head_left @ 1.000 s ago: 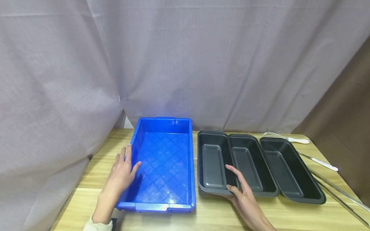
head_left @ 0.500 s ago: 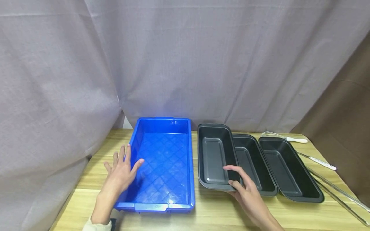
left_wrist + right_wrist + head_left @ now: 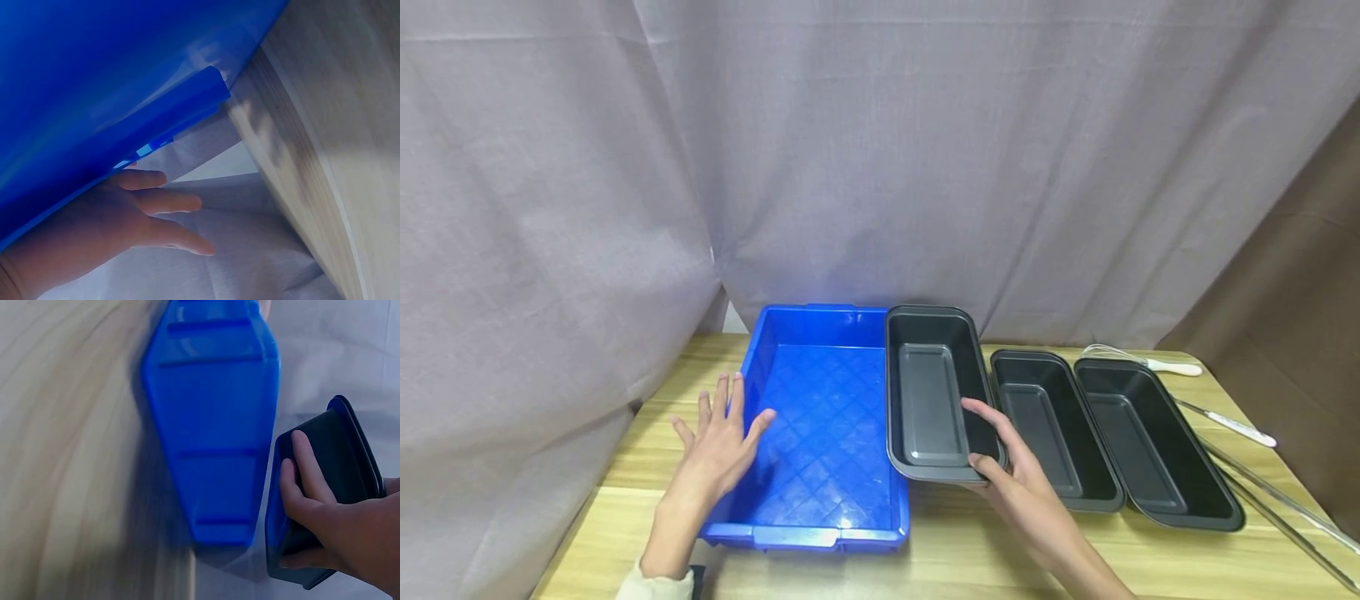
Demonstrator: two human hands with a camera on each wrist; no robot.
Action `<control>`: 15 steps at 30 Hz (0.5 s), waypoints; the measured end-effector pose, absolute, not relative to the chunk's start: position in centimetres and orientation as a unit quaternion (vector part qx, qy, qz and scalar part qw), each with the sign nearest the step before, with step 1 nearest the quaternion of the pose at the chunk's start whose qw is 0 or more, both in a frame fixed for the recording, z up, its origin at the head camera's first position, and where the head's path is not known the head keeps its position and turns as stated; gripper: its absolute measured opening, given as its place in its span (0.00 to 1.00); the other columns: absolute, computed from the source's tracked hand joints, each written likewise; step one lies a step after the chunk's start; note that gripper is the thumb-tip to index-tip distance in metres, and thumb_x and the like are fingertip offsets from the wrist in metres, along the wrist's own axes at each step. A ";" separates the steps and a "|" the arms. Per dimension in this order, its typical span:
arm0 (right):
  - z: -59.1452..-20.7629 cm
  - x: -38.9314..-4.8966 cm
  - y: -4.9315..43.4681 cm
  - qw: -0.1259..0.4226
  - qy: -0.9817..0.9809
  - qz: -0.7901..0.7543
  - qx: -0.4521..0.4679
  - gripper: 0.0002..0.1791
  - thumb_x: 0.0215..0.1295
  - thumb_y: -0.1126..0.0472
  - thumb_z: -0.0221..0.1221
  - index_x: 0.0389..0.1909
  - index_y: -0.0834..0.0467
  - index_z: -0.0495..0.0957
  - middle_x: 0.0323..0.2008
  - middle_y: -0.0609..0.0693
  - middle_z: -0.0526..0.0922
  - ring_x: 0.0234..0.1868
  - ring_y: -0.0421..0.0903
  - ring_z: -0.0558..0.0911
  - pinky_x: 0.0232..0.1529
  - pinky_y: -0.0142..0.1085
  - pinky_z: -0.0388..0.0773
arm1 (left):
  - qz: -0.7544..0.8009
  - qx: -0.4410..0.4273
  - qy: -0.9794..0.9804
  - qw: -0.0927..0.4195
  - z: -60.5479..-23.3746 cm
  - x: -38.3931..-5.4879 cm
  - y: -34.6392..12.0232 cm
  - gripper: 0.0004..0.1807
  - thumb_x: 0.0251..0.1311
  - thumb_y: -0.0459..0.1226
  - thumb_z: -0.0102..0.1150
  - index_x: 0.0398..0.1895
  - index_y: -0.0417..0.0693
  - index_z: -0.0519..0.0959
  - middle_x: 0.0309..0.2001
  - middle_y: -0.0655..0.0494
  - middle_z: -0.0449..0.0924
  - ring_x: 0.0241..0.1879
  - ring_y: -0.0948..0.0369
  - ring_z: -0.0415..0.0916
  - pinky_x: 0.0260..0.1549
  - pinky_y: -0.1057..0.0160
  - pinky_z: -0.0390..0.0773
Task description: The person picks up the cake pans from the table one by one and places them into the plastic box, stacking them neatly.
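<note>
My right hand [image 3: 1018, 483] grips the near right corner of a black loaf pan [image 3: 931, 408], thumb and a finger over the rim and other fingers beneath. The pan is lifted and overlaps the right rim of the blue plastic bin [image 3: 831, 433] in the head view. From the right wrist view, fingers press the underside of the loaf pan [image 3: 331, 456], off the side of the bin [image 3: 215, 412]. At the bin's left wall, my left hand [image 3: 711, 454] has its fingers spread straight; the left wrist view shows the hand [image 3: 119, 215] against the bin wall [image 3: 156, 112].
Two more black loaf pans, a middle one [image 3: 1045, 425] and a right one [image 3: 1153, 446], sit side by side on the wooden table [image 3: 955, 550]. Beyond them lie a whisk [image 3: 1172, 367], a white-handled utensil [image 3: 1240, 429] and metal rods [image 3: 1292, 508]. Grey curtain [image 3: 880, 167] hangs behind.
My right hand has raised the loaf pan off the table and carried it left, from beside the middle pan to over the bin's right rim. The left hand's fingers have spread wider.
</note>
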State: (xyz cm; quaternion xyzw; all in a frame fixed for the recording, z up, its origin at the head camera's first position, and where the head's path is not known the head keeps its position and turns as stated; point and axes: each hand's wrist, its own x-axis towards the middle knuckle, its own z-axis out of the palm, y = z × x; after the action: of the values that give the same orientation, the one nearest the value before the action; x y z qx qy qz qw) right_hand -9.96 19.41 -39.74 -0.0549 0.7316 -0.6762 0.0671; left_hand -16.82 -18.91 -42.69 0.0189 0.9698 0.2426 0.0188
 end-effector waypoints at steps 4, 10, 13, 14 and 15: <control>-39.3 -10.2 18.3 0.076 0.719 -0.688 -0.061 0.28 0.80 0.69 0.52 0.78 0.55 0.63 0.86 0.52 0.38 0.39 0.45 0.70 0.56 0.42 0.85 | 0.248 0.019 0.968 0.022 -42.6 -16.8 -18.9 0.47 0.88 0.59 0.35 0.90 0.36 0.38 0.88 0.29 0.33 0.84 0.22 0.31 0.69 0.11 0.25; -39.0 -10.7 16.6 0.088 0.712 -0.692 -0.075 0.23 0.80 0.68 0.54 0.72 0.60 0.69 0.83 0.56 0.54 0.27 0.38 0.66 0.44 0.33 0.82 | 0.249 0.020 0.968 0.022 -42.6 -16.8 -18.9 0.47 0.88 0.60 0.34 0.90 0.36 0.37 0.89 0.29 0.33 0.84 0.23 0.32 0.70 0.11 0.27; -39.0 -11.1 15.5 0.097 0.699 -0.704 -0.076 0.23 0.80 0.69 0.54 0.73 0.60 0.70 0.80 0.58 0.59 0.32 0.37 0.75 0.44 0.30 0.82 | 0.252 0.019 0.967 0.019 -42.7 -16.9 -18.9 0.46 0.88 0.59 0.34 0.90 0.36 0.38 0.89 0.29 0.33 0.85 0.23 0.32 0.70 0.11 0.27; -39.1 -11.2 15.2 0.102 0.690 -0.713 -0.078 0.24 0.80 0.69 0.54 0.73 0.61 0.70 0.79 0.61 0.60 0.38 0.39 0.80 0.47 0.31 0.84 | 0.254 0.019 0.967 0.019 -42.7 -16.9 -18.9 0.46 0.89 0.59 0.34 0.90 0.36 0.38 0.89 0.29 0.33 0.85 0.23 0.32 0.70 0.11 0.27; -39.1 -11.3 14.9 0.105 0.684 -0.718 -0.078 0.24 0.80 0.69 0.53 0.73 0.61 0.69 0.78 0.63 0.61 0.41 0.42 0.82 0.49 0.32 0.85 | 0.256 0.020 0.966 0.018 -42.7 -16.9 -18.8 0.46 0.89 0.59 0.33 0.90 0.37 0.38 0.89 0.30 0.33 0.85 0.23 0.32 0.70 0.11 0.27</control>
State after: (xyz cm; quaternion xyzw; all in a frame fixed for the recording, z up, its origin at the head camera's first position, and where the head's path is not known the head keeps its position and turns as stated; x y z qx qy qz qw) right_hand -11.35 14.86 -39.09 -0.0777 0.6841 -0.7176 0.1048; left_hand -16.90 -18.83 -42.70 0.0198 0.9662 0.2563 0.0183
